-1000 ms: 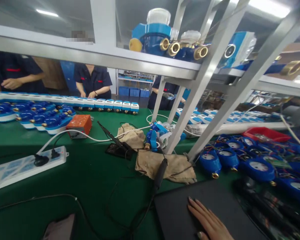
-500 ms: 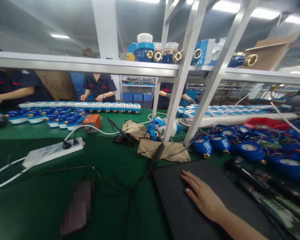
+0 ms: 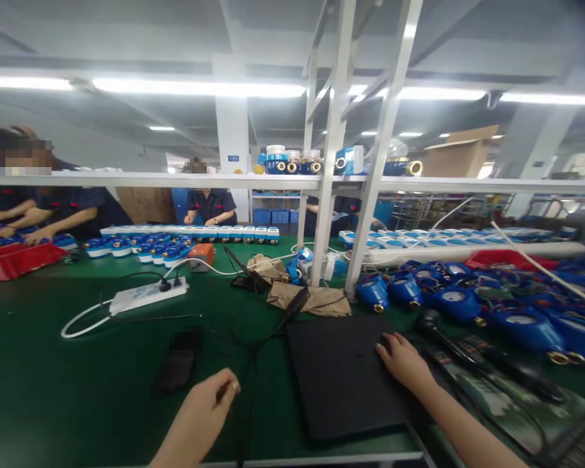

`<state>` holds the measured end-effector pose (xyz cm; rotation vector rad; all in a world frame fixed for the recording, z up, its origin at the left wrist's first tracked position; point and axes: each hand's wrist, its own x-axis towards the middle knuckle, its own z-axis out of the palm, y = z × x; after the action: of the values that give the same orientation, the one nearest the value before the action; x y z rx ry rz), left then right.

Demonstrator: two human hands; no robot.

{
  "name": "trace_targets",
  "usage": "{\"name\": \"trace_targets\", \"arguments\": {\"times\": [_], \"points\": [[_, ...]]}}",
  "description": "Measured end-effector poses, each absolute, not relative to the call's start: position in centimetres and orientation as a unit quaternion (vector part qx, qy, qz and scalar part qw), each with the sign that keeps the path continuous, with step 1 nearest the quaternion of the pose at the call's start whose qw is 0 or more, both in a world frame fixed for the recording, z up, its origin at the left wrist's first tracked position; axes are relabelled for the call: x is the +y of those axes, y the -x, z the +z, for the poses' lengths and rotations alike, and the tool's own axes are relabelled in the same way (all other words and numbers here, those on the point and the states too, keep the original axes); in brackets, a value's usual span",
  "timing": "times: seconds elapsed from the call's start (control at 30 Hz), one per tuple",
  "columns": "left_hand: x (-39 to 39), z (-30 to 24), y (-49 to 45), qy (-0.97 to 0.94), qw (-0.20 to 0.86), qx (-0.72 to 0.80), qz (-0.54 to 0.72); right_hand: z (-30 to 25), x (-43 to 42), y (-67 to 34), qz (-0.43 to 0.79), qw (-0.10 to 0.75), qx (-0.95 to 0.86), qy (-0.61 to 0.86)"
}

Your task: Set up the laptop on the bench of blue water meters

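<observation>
My right hand [image 3: 403, 361] lies palm down on the right edge of a black mat [image 3: 338, 377], fingers slightly bent and holding nothing. Near the table's front edge, my left hand [image 3: 202, 416] hovers over the green table [image 3: 53, 383] with curled fingers. Thin black cables [image 3: 246, 364] run right past its fingertips, and I cannot tell whether it grips one. A flat black device [image 3: 178, 361] lies just beyond the left hand. A black soldering iron [image 3: 297, 300] rests on a tan cloth [image 3: 322, 301] behind the mat.
Several blue water meters [image 3: 451, 300] crowd the right side, with dark tools [image 3: 487, 370] in front. A white power strip [image 3: 149, 296], an orange box [image 3: 201, 255] and a red tray [image 3: 14, 259] sit left. Slanted shelf posts [image 3: 365, 221] rise mid-table. Co-workers in dark uniforms [image 3: 212, 207] work opposite.
The view has tilted up and back, showing more ceiling. My left hand has come into view at the front edge. My right hand has shifted to the mat's right edge.
</observation>
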<state>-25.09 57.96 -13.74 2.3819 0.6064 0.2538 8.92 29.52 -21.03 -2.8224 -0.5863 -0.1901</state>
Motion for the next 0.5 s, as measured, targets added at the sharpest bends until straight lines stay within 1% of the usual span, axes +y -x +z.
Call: {"name": "trace_targets", "arguments": {"times": [0.1, 0.3, 0.4, 0.5], "points": [[58.7, -12.3, 19.7, -0.946, 0.249, 0.196, 0.072, -21.0, 28.2, -8.7, -0.077, 0.118, -0.155, 0.978], [62.4, -14.1, 13.1, -0.973, 0.165, 0.159, -0.034, -20.9, 27.6, -8.7, -0.103, 0.137, -0.133, 0.976], [65.5, -14.3, 11.2, -0.972, 0.123, 0.191, -0.066, -20.6, 27.3, -9.1, -0.105, 0.151, -0.132, 0.974], [68.7, -13.2, 9.8, -0.96, 0.101, 0.251, -0.075, -20.1, 27.1, -9.3, -0.096, 0.163, -0.121, 0.974]]}}
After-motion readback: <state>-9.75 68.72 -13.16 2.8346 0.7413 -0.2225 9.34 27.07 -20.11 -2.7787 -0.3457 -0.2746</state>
